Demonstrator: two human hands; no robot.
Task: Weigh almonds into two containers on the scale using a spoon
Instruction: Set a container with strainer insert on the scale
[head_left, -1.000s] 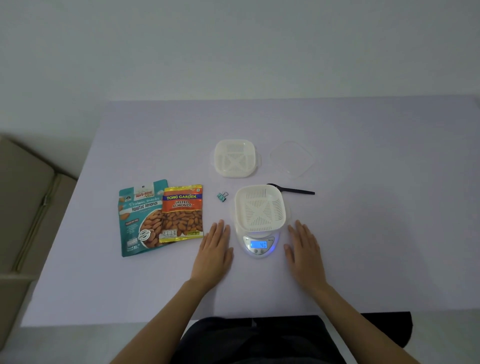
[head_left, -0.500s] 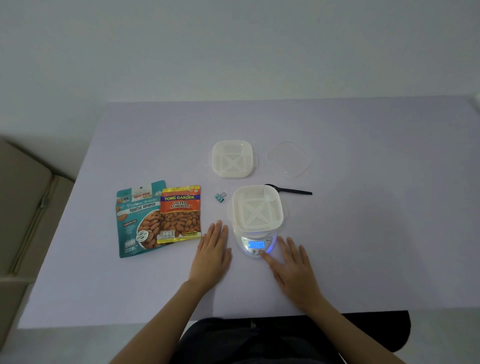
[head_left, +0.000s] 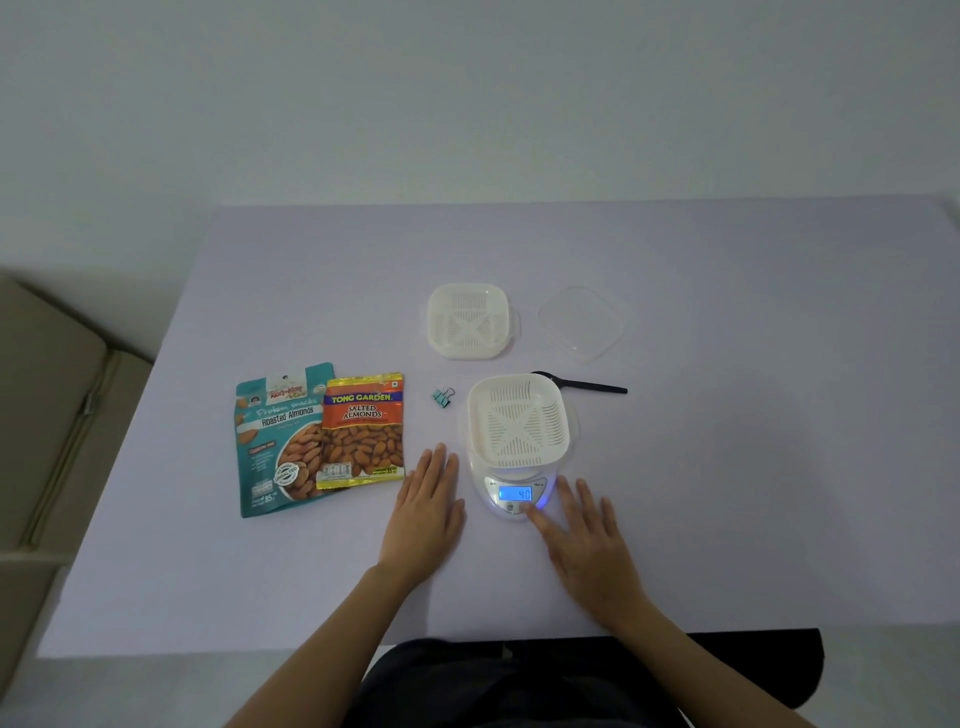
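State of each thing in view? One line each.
Scale: on, display lit.
Container on scale: open, empty.
Far container: open, empty.
Lid: off, flat on table.
Spoon: lying unused.
Teal bag: flat, seal unclear.
Orange bag: same.
Clip: loose on table.
Left hand: flat on table.
Right hand: fingertip on scale front.

Domestic interior. A table (head_left: 727, 467) under a pale lilac cover stands against a bare wall (head_left: 467, 104), with a beige upholstered seat (head_left: 47, 395) at its left. Retail almond bags (head_left: 363, 441) and a small kitchen scale (head_left: 514, 493) suggest a home.
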